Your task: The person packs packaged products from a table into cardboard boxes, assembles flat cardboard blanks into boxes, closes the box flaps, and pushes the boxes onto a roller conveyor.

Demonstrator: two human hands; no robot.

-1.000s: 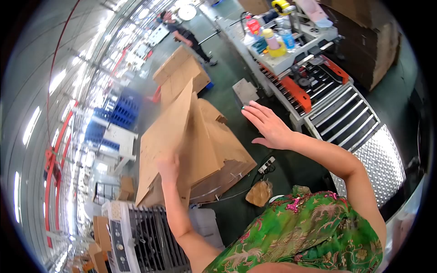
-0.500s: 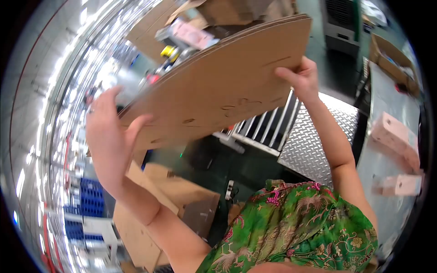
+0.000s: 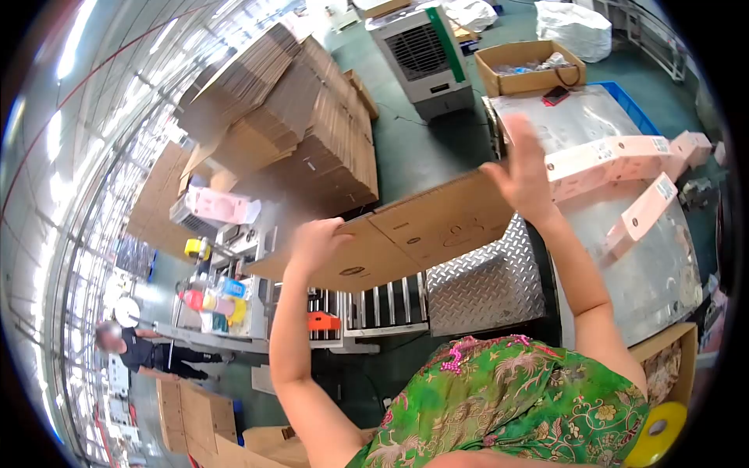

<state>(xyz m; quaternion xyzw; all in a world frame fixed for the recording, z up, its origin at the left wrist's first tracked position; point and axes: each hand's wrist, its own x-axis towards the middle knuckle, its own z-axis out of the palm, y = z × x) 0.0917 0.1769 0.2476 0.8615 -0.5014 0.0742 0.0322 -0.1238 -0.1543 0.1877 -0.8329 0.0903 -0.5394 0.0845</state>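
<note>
A folded flat cardboard sheet [image 3: 398,242] with printed marks spans the space between my hands, above the roller conveyor [image 3: 386,306] and the diamond-plate metal sheet [image 3: 488,292]. My left hand [image 3: 316,246] is closed on its upper left edge, slightly blurred. At the sheet's right end is my right hand [image 3: 524,173], fingers spread and raised, with the thumb beside the cardboard's corner. Pink boxes [image 3: 601,165] lie on the metal table [image 3: 651,269] to the right of my right hand.
Stacked flat cardboard [image 3: 312,132] stands behind the conveyor, with an air cooler [image 3: 425,62] further back. An open carton [image 3: 530,78] sits beyond the table. Bottles [image 3: 214,303] crowd a workbench at left. A co-worker [image 3: 148,351] stands far left. Yellow tape [image 3: 657,430] is at lower right.
The view has turned right toward the table of pink boxes. The cardboard sheet is now between my hands, lower and more level. My left hand has closed on it; my right hand has opened.
</note>
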